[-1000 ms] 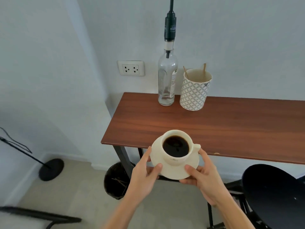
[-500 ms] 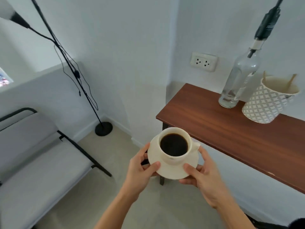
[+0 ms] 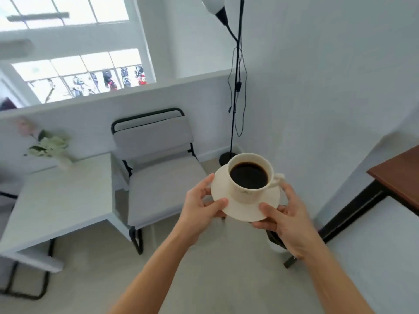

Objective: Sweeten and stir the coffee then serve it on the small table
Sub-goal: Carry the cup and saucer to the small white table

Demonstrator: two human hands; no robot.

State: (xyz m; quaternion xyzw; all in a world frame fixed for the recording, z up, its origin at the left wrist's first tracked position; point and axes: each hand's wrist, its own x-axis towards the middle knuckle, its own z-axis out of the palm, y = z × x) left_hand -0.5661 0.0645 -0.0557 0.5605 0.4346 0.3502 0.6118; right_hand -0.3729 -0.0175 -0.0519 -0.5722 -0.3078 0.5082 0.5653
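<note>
A cream cup (image 3: 247, 193) full of black coffee stands upright on a cream saucer (image 3: 269, 205), its handle pointing right. I carry the saucer in mid-air over the floor. My left hand (image 3: 199, 207) grips the saucer's left rim, thumb on top. My right hand (image 3: 283, 223) holds the right front rim, fingers underneath. A small white table (image 3: 56, 200) stands at the left, well apart from the cup.
A grey chair with a black frame (image 3: 158, 168) sits between the white table and the cup. A vase of flowers (image 3: 49, 148) stands at the table's far edge. A black floor lamp (image 3: 235, 87) is in the corner. The brown wooden desk's corner (image 3: 401, 173) shows at right.
The view has swung left, away from the wooden desk with the bottle and patterned cup. The chair, white table and window have come into sight. Both hands keep the same hold on the saucer.
</note>
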